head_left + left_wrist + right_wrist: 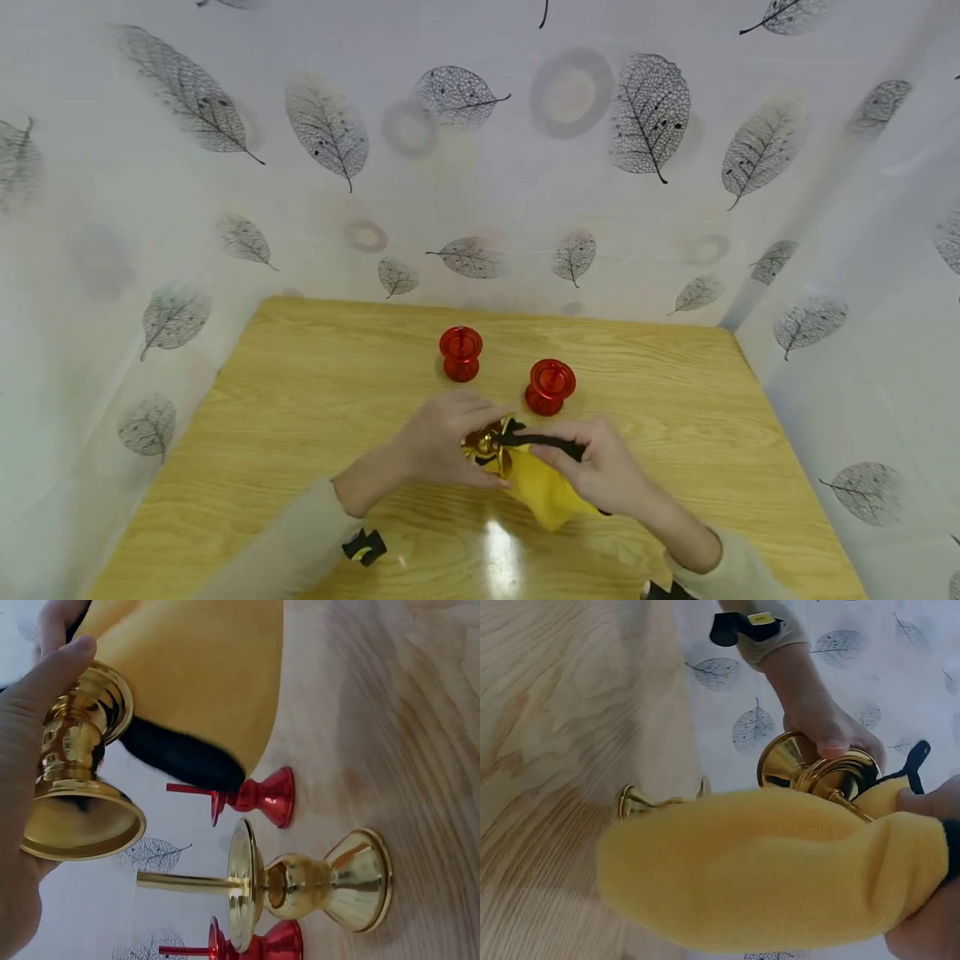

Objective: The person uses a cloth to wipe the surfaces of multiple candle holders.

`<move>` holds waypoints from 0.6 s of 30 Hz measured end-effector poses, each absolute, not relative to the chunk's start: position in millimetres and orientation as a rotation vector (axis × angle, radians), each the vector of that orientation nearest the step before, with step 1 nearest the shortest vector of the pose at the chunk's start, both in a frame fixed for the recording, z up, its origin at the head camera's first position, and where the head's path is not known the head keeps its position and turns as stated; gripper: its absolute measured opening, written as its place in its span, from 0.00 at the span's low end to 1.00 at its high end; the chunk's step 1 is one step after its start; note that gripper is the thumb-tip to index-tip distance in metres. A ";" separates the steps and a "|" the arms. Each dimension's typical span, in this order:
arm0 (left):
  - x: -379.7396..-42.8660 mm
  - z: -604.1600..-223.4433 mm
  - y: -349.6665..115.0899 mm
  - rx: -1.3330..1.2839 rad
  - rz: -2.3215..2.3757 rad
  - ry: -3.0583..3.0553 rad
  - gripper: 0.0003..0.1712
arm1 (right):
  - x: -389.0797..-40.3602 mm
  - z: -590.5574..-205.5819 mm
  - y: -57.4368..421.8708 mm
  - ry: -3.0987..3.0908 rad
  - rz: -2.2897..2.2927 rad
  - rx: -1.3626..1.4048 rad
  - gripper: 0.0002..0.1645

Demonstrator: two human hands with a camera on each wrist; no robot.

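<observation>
My left hand [446, 437] grips a shiny gold candlestick [71, 746], tilted with its hollow flared base toward the left wrist camera. The right hand [611, 471] pinches a yellow cloth [765, 862] with dark edging against the candlestick's far end. Most of the cloth hangs loose below the fingers. A second gold candlestick [296, 885], with a spike and a drip dish, stands on the table below the left hand. In the head view the hands largely hide it. Beyond the hands stand two red candlesticks, one farther left [461, 354] and one nearer right [550, 387].
The wood-grain table [315, 367] reaches back to a pale curtain [480, 167] printed with leaves, which also hangs along both sides. A dark wrist strap [364, 547] sits by the left sleeve.
</observation>
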State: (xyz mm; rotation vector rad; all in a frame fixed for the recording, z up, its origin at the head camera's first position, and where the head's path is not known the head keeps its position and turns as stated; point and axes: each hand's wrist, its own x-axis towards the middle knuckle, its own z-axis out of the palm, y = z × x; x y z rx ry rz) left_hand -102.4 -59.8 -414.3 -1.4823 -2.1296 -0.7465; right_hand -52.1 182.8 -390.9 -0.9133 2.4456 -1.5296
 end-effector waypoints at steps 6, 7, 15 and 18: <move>-104.3 -415.3 -67.6 -1.517 -0.888 -2.223 0.44 | -51.3 -396.3 179.8 2.853 -0.898 -1.860 0.16; -104.3 -415.4 -67.7 -1.521 -0.887 -2.227 0.44 | -51.5 -396.8 180.5 2.871 -0.845 -1.924 0.18; -102.7 -410.7 -62.3 -1.512 -0.819 -2.203 0.44 | -53.7 -398.3 180.8 2.612 -1.384 -1.598 0.15; -101.5 -407.8 -59.8 -1.493 -0.752 -2.171 0.46 | -51.9 -399.4 182.4 2.448 -1.632 -1.183 0.14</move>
